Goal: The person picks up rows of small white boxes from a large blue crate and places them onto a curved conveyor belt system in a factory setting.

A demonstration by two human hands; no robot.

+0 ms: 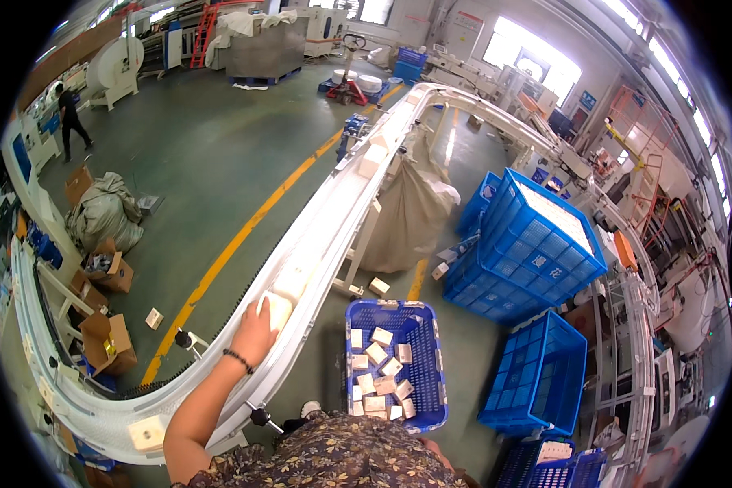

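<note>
My left hand (253, 335), with a dark bead bracelet at its wrist, reaches over the white curved conveyor (317, 236). Its fingers are closed round a cream-coloured, block-shaped pack (279, 311) on the belt. Just beyond it, almost touching, lies another cream pack (293, 279). More packs (372, 161) sit farther up the belt, and one pack with a brown mark (147, 433) lies on the near left curve. Of my right arm only a bit of skin shows at the lower edge; the right hand is out of sight.
A blue basket (441, 358) with several loose packs stands on the floor right of the conveyor. Stacked blue crates (516, 252) and an open blue crate (537, 374) stand farther right. Cardboard boxes (108, 342) lie at left. A person (71, 122) walks far left.
</note>
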